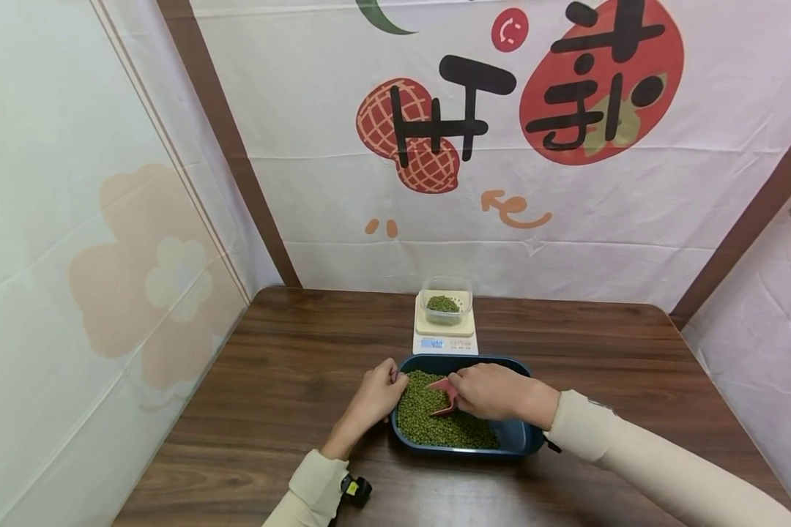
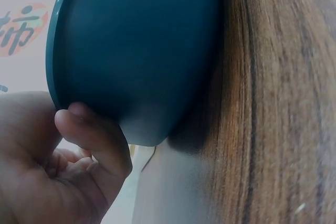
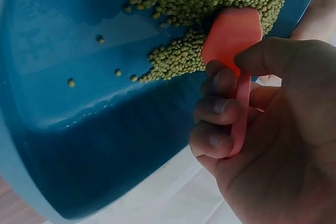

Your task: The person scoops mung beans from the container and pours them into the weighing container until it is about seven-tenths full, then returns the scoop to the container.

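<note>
A dark blue basin (image 1: 521,435) stands on the table, with green mung beans (image 1: 428,424) heaped toward its left side. My right hand (image 1: 491,391) grips a pink scoop (image 3: 233,35) by its handle, fingers curled round it. The scoop's head sits among the beans, as the right wrist view shows. At the basin's left end, my left hand (image 1: 377,395) pinches the rim between thumb and curled fingers. In the left wrist view the basin's outer wall (image 2: 136,51) fills the top, and the thumb and fingers meet its edge.
Behind the basin stands a white kitchen scale (image 1: 444,344) with a lit display. On it sits a clear plastic container (image 1: 464,293) holding a small heap of green beans (image 1: 443,304). A printed cloth (image 1: 329,241) hangs at the wooden table's (image 1: 290,366) far edge.
</note>
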### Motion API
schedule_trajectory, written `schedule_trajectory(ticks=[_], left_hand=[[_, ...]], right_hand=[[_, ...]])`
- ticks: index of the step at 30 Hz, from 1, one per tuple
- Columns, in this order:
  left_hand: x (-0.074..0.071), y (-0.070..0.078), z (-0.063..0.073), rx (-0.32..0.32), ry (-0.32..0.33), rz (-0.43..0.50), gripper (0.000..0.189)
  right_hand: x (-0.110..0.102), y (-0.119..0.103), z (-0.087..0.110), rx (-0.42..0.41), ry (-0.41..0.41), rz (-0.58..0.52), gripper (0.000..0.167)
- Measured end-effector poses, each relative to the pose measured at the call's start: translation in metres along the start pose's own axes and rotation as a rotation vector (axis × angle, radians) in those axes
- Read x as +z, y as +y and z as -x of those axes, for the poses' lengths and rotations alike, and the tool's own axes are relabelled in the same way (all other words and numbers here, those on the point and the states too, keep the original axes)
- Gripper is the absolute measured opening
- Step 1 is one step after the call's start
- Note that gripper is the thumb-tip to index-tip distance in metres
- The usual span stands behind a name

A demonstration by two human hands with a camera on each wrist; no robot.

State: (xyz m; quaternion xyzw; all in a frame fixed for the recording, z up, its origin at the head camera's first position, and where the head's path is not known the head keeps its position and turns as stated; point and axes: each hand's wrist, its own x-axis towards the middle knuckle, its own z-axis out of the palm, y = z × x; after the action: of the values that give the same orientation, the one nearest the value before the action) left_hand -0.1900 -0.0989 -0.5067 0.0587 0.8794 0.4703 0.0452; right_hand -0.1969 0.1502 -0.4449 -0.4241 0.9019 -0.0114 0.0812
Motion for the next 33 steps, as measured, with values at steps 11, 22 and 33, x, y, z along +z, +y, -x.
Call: schedule_trajectory(ticks=[11, 22, 33], left_hand=[[0.001, 0.000, -0.001, 0.012, 0.014, 0.004, 0.021], [0.003, -0.001, -0.001, 0.014, 0.030, -0.009, 0.021], [0.002, 0.001, -0.001, 0.008, 0.023, 0.000, 0.021]], right_hand=[[0.003, -0.007, -0.008, 0.021, -0.038, -0.036, 0.011], [0.002, -0.012, -0.010, -0.001, -0.055, 0.001, 0.010], [0.005, -0.014, -0.010, 0.036, -0.100, -0.074, 0.010]])
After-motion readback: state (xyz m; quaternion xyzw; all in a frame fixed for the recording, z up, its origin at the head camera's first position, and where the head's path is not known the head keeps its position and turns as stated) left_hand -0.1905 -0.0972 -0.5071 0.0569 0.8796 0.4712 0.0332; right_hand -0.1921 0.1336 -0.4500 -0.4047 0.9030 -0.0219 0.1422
